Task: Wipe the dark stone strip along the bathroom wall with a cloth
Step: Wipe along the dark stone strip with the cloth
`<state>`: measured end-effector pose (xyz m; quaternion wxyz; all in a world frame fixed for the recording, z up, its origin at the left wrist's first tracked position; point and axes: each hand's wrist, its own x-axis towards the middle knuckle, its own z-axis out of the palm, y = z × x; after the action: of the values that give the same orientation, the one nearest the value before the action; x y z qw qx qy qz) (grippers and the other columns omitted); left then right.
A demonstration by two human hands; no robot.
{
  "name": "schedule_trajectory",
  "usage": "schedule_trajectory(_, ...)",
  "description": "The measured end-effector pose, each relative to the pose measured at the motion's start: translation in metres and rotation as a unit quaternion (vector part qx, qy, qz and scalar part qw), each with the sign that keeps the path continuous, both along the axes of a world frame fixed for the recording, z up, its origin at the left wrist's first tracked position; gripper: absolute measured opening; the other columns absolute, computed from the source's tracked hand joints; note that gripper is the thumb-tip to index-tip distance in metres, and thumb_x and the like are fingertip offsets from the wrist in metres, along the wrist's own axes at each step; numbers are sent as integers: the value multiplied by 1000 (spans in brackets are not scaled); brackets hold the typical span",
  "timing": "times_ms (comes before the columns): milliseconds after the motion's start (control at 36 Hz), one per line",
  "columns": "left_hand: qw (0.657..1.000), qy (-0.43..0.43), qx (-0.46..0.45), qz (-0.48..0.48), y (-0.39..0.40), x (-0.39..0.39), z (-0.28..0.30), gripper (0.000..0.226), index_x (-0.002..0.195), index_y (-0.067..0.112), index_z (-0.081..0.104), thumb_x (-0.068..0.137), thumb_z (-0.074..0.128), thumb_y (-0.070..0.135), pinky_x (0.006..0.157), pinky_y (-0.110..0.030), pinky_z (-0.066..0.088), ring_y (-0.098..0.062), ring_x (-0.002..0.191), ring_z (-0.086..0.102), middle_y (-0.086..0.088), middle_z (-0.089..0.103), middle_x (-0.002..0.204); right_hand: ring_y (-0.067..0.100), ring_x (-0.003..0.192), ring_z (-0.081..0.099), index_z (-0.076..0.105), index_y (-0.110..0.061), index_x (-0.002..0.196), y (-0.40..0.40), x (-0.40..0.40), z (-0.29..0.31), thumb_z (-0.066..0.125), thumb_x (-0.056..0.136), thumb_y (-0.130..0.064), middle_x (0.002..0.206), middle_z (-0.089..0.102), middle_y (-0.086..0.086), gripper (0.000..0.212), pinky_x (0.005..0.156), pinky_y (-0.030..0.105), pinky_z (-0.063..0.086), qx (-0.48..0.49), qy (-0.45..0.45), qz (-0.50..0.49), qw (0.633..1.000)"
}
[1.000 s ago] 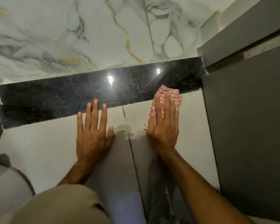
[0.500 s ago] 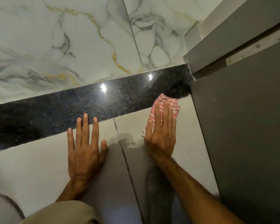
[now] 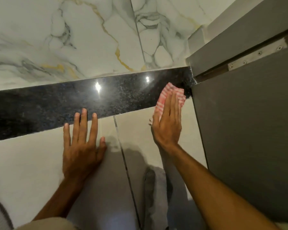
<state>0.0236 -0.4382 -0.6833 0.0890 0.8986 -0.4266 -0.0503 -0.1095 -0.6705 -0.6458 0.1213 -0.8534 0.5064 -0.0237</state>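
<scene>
Bathroom wall: dark stone strip (image 3: 56, 107) runs L-to-R under the marble (image 3: 73, 39). My right hand (image 3: 169, 123), fingers straight, presses the pink-striped cloth (image 3: 166, 95) flat on its far R end (just beside grey panel (image 3: 239, 130)); left hand (image 3: 81, 143) rests flat, fingers spread, on pale tile (image 3: 32, 163). Rest of strip lies leftward.

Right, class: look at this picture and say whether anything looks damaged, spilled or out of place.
Nothing is spilled or broken. Rough white flecks sit at the right end of the dark stone strip, against the grey panel; a greyish smudge dulls the pale tile beside the left hand.
</scene>
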Motion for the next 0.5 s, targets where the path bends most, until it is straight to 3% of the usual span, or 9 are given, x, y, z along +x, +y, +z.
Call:
schedule_trajectory(111, 1000, -4, -1, -6, 1, 1, 4, 74, 175, 7, 22, 111, 31, 44, 137, -66, 16, -44, 170, 19, -27, 15, 182, 29, 176, 9, 10, -10, 178, -9, 8, 0, 40, 115, -45, 188, 10, 10, 78, 145, 43, 13, -22, 35, -71, 997)
schedule_trajectory(222, 1000, -17, -11, -8, 2, 0, 1, 75, 175, 7, 20, 111, 33, 44, 138, -66, 18, -44, 170, 18, -27, 16, 182, 30, 176, 5, 6, -7, 177, -42, 63, -3, 35, 118, -44, 188, 5, 14, 75, 146, 44, 5, -39, 34, -106, 993)
schedule_trajectory(306, 999, -23, -24, -4, 2, 1, -4, 74, 176, 9, 20, 112, 32, 45, 138, -65, 17, -41, 171, 17, -25, 17, 182, 29, 176, 8, 11, -8, 177, -35, 95, -3, 29, 119, -38, 188, 9, 12, 68, 146, 43, 3, -55, -11, 18, 998)
schedule_trajectory(389, 999, -21, -42, 7, 5, 0, -4, 73, 176, 11, 21, 112, 38, 41, 139, -61, 16, -40, 171, 16, -23, 18, 183, 26, 176, 14, 20, -10, 176, -5, 75, 1, 36, 119, -27, 187, 17, 7, 62, 145, 48, 14, -63, -61, 171, 981)
schedule_trajectory(444, 998, -11, -51, 30, 7, -1, 1, 72, 175, 11, 24, 111, 42, 37, 139, -60, 18, -41, 171, 17, -23, 20, 182, 19, 176, 9, 17, -15, 178, 11, 42, 6, 36, 119, -30, 188, 13, 2, 64, 146, 40, 11, -27, -48, 173, 983)
schedule_trajectory(500, 996, 5, -51, 73, 10, -1, 8, 72, 175, 12, 26, 110, 45, 37, 138, -58, 17, -40, 171, 18, -22, 20, 183, 18, 176, 4, 12, -18, 178, 23, 13, 13, 32, 117, -39, 189, 8, -1, 68, 145, 36, 7, -4, -19, 110, 994)
